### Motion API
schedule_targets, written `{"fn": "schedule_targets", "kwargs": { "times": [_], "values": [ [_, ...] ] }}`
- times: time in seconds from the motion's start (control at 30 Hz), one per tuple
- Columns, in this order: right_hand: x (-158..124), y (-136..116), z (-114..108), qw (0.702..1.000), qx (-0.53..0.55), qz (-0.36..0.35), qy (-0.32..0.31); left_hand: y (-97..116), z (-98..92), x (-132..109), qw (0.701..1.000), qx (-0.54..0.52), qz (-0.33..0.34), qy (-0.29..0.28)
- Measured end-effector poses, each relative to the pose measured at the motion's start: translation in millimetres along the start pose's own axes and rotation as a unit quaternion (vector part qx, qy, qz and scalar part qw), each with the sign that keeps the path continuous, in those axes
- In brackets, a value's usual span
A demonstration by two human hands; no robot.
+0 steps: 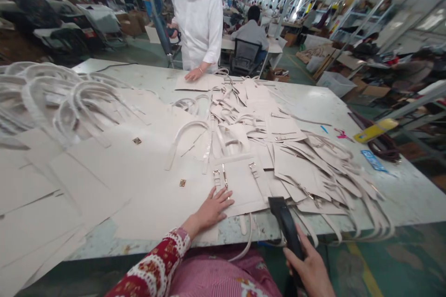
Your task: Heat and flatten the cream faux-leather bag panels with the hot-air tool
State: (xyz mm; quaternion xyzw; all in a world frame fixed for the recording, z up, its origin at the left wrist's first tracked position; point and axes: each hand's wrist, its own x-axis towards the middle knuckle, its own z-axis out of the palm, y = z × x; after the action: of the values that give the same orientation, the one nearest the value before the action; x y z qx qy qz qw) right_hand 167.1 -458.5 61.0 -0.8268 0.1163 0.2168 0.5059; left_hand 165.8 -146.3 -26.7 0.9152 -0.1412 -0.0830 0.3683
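Note:
My left hand [211,210] lies flat, fingers spread, on the lower left part of a pale beige bag panel [242,190]. That panel carries small buckled straps [254,171] and a metal zip, and a thin strap [248,236] hangs from it over the table edge. My right hand [310,260] is wrapped round a black hand-held tool [287,227] with a wide flat nozzle, rather like a hair dryer. Its nozzle is near the panel's lower right corner. Left of the panel lie a loose curved handle strip [181,139] and a small square metal fitting [182,183].
Curved handles [80,93] are heaped at the left above flat beige sheets [94,171]. Strapped panels [303,167] pile up at the right. Across the table [400,195], a person in white [200,18] rests a hand on a panel. A yellow cylinder [376,130] is at far right.

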Motion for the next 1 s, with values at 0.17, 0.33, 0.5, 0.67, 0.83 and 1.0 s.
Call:
{"fn": "schedule_targets", "kwargs": {
  "times": [0.17,0.33,0.5,0.67,0.83,1.0],
  "values": [
    [25.2,8.4,18.8,0.998,-0.054,-0.023,0.011,-3.8,0.9,-1.3,0.999,-0.043,-0.005,0.007],
    [31.3,-7.0,7.3,0.986,-0.052,-0.087,0.133,-10.6,-9.1,1.7,0.996,-0.088,-0.001,0.016],
    [9.3,-2.2,5.6,0.999,-0.02,-0.027,0.02,-27.6,-9.8,17.9,0.991,-0.111,0.039,0.057],
    [21.1,-10.7,33.4,0.999,0.008,0.017,-0.043,-35.8,-7.2,23.3,0.991,-0.108,0.055,0.062],
    [42.5,-27.3,28.6,0.994,-0.026,-0.054,0.089,-37.8,-7.0,21.3,0.989,-0.112,0.067,0.064],
    [14.4,-12.8,21.6,0.998,-0.032,-0.006,-0.047,-43.3,-7.5,23.7,0.989,-0.13,0.058,0.05]
  ]
}}
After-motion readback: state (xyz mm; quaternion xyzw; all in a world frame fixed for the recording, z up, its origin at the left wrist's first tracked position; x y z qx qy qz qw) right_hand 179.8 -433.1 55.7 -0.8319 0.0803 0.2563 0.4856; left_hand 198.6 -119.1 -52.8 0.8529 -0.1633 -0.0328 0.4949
